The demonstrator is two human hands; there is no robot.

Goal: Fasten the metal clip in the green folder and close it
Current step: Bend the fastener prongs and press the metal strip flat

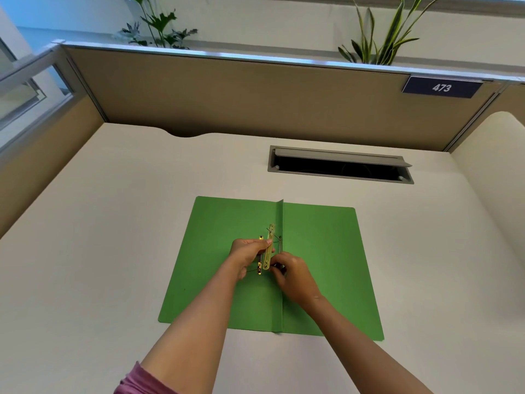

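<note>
Pink sleeve (136, 379) nearest, bottom left. Green folder (318, 265) lies open, flat on desk (99, 223). Left hand (246, 255) pinches brass metal clip (268, 248) near spine; right hand (292, 275) pinches near prong. Step: fastening. Next, probably: press bar flat, then close cover.

Two bare forearms; a mauve-pink short sleeve (139, 379) covers the left upper arm; wrists and fingers unadorned.

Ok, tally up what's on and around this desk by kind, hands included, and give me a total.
Green folder, open flat: 1
Brass metal clip: 1
Hands, left hand and right hand: 2
Potted plants, left plant, right plant: 2
Number sign: 1
Cable hatch: 1
Total: 8
</note>
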